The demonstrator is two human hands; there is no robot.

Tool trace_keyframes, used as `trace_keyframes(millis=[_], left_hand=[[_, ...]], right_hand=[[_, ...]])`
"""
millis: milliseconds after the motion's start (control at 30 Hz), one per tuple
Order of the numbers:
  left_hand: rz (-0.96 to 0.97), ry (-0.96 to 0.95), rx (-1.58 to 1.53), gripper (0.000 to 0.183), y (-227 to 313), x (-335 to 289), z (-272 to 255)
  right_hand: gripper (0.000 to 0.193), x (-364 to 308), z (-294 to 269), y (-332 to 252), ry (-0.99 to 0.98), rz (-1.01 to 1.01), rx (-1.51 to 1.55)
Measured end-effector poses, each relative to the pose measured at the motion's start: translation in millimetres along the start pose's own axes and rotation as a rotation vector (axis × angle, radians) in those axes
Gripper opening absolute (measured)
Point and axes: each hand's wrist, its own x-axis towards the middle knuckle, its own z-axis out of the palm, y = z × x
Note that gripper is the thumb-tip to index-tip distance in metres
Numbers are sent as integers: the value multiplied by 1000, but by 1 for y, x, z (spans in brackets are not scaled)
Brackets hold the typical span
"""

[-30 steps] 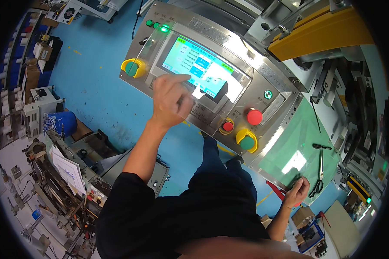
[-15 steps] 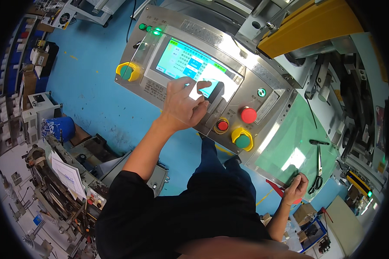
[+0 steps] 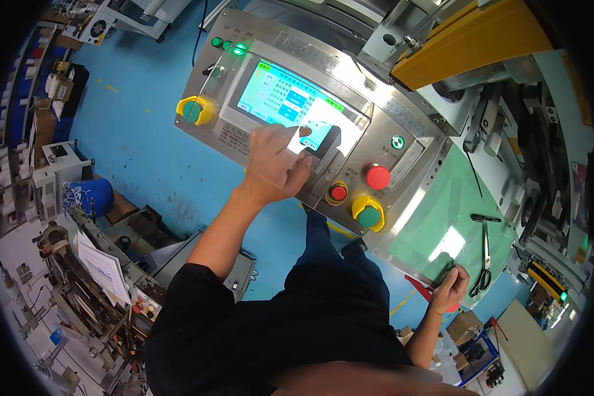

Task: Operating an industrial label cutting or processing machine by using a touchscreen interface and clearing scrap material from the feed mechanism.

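Observation:
My left hand (image 3: 275,163) is at the lower edge of a lit touchscreen (image 3: 270,92) set in a metal control panel (image 3: 228,142). Its index finger points at the screen's lower right part and its thumb is apart from it; nothing is held. Whether the fingertip touches the glass is unclear. Lower right, my right hand (image 3: 450,288) rests by the near edge of a green table top (image 3: 429,231), fingers curled together. What they hold, if anything, is hidden. Scissors (image 3: 485,264) with black handles and a black pen (image 3: 486,218) lie just beyond it.
The panel carries a red mushroom button (image 3: 378,176), a smaller red button (image 3: 337,193) and green buttons in yellow guards (image 3: 368,214). A yellow machine beam (image 3: 475,46) spans the upper right. To the left, an old machine holds white papers (image 3: 103,269).
My left index finger has drawn back from the screen's lower right, and the hand has shifted slightly left. My right hand stays where it was.

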Motion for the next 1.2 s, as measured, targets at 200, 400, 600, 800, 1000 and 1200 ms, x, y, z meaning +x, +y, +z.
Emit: trace_keyframes(millis=[200, 400, 600, 800, 1000, 1200], left_hand=[[-76, 96, -9, 19, -2, -18, -5], [-147, 87, 2, 14, 0, -32, -10], [-196, 130, 8, 15, 9, -43, -11], [-250, 199, 94, 10, -4, -36, -12], [-205, 191, 228, 10, -24, -12, -24], [-256, 107, 226, 10, -30, -13, -30]], right_hand=[[16, 0, -1, -1, -11, 4, -6], [16, 0, -1, -2, -13, -17, 5], [15, 2, -2, -2, -12, -39, -12], [15, 1, -3, -7, -22, -49, 31], [14, 0, -4, 0, -24, -62, 54], [14, 1, -3, -9, -25, -85, 52]])
